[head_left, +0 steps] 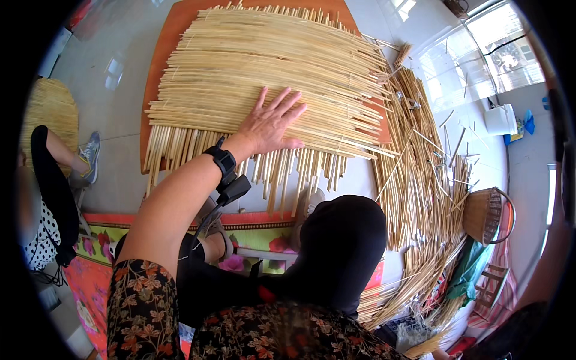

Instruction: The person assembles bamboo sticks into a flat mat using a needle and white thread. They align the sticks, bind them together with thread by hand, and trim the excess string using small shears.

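Observation:
My left hand (pixel 273 124) lies flat, fingers spread, on the near part of a wide mat of straw-coloured plant stalks (pixel 264 66). The upper layer of stalks runs crosswise. Beneath it, other stalks run toward me and stick out past the near edge (pixel 279 171). The mat rests on an orange-brown board (pixel 162 60) on the floor. A black wrist device (pixel 222 162) is strapped to my left wrist. Along the right rim my right forearm (pixel 543 273) rises, dark and partly cut off; its hand does not show.
Loose stalks (pixel 414 198) lie heaped at the right, beside a wicker basket (pixel 482 215). A white bucket (pixel 500 120) stands by the wall. At the left, another person's leg and shoe (pixel 91 157) are near a round stalk mat (pixel 51 111). Flowered cloth (pixel 90 276) lies under my feet.

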`<state>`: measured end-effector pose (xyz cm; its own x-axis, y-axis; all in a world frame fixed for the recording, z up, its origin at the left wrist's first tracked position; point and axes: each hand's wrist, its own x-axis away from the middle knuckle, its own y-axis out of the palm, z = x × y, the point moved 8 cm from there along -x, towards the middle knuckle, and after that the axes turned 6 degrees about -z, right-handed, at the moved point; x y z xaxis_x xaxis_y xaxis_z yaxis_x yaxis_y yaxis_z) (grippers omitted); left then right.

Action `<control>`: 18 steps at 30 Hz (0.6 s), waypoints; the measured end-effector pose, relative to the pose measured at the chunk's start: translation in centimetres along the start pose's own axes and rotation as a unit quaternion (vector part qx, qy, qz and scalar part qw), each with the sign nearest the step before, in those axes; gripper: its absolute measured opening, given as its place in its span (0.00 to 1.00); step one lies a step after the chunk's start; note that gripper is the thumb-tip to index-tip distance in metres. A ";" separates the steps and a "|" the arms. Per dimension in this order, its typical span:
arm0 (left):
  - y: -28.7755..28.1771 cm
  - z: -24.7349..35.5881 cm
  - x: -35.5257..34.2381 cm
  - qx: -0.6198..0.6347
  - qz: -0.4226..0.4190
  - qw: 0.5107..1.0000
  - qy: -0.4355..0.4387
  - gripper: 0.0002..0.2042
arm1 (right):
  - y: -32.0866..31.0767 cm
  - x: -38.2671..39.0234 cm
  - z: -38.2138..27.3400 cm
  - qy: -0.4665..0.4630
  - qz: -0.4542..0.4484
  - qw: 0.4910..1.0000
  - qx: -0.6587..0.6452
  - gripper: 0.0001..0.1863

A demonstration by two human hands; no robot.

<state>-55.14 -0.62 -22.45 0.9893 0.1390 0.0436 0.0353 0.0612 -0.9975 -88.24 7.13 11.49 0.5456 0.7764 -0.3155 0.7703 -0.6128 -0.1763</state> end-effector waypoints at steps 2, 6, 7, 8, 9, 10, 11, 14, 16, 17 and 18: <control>0.1 -0.3 0.2 0.001 -0.004 1.000 -0.002 0.46 | -0.7 0.0 0.5 0.021 -0.003 0.998 0.060 0.05; 0.1 -0.5 0.5 0.005 0.006 1.000 0.001 0.47 | -1.4 1.7 3.3 0.090 -0.036 0.975 0.198 0.04; 0.1 -0.4 0.4 0.011 0.005 1.000 0.002 0.47 | -1.4 2.1 3.8 0.099 -0.045 0.969 0.223 0.03; 0.2 -0.5 0.4 0.016 0.005 1.000 0.003 0.47 | -1.5 2.3 3.8 0.102 -0.053 0.962 0.246 0.03; 0.1 -0.4 0.4 0.012 0.007 1.000 0.004 0.48 | -1.3 2.3 3.6 0.102 -0.061 0.957 0.264 0.03; 0.1 -0.4 0.4 0.007 0.009 1.000 0.004 0.48 | -0.9 2.3 3.3 0.095 -0.068 0.953 0.280 0.02; 0.0 -0.3 0.5 0.002 0.012 1.000 0.004 0.49 | -0.5 2.3 3.1 0.088 -0.079 0.949 0.293 0.02; 0.0 -0.3 0.3 0.007 -0.012 1.000 -0.005 0.50 | 1.7 2.0 1.4 0.056 -0.116 0.935 0.332 0.02; 0.0 -0.3 0.2 -0.001 -0.015 1.000 -0.006 0.50 | 4.1 2.2 0.8 0.041 -0.158 0.922 0.353 0.02; 0.1 -0.3 0.0 -0.004 -0.017 1.000 -0.006 0.50 | 5.4 2.4 0.8 0.038 -0.183 0.913 0.362 0.02; 0.2 -0.1 -0.2 -0.002 -0.013 1.000 -0.002 0.50 | 7.0 2.9 1.2 0.041 -0.212 0.904 0.370 0.03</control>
<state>-55.29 -0.78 -22.69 0.9875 0.1411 0.0699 0.0617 0.0619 -0.9962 -81.65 4.96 8.25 0.2995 0.9541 -0.0090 0.5009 -0.1652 -0.8496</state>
